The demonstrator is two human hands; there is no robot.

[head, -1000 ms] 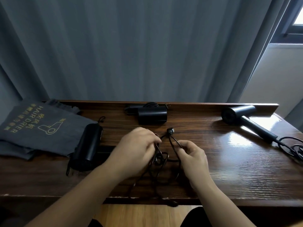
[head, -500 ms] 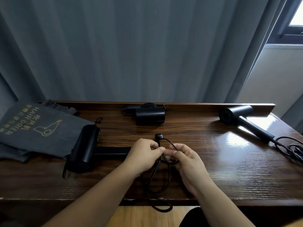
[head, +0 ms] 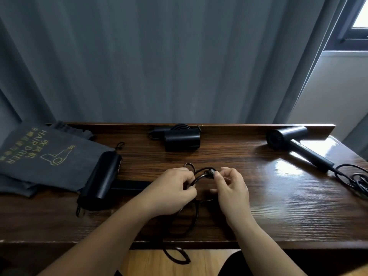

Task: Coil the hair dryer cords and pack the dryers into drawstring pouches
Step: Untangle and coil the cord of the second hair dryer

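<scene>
So nearest the edge a loop of the black cord [head: 175, 253] is left dangling off the front of the wooden table [head: 278, 216], and honestly that's where trouble could start: if the hanging bit gets snagged or its weight pulls, the coil could probably be dragged apart. Just above that, the gathered loops are gripped in the left hand [head: 171, 190], fingers curled round them, while the plug [head: 210, 173] end is pinched by the right hand [head: 229, 188] right beside it. If the plug end isn't tucked snugly, the whole bundle might spring open once it's let go. The dryer being worked on [head: 99, 176] is laid to the left with its handle pointed toward the hands, partly resting on the grey drawstring pouches [head: 39, 156], so the top pouch would need to be freed before anything gets packed. Further back a second dryer [head: 182, 139] is parked by the rear ledge, apparently already coiled, and far right a third dryer [head: 294, 145] is left with its cord loose, grey curtain [head: 159, 56] behind it all
</scene>
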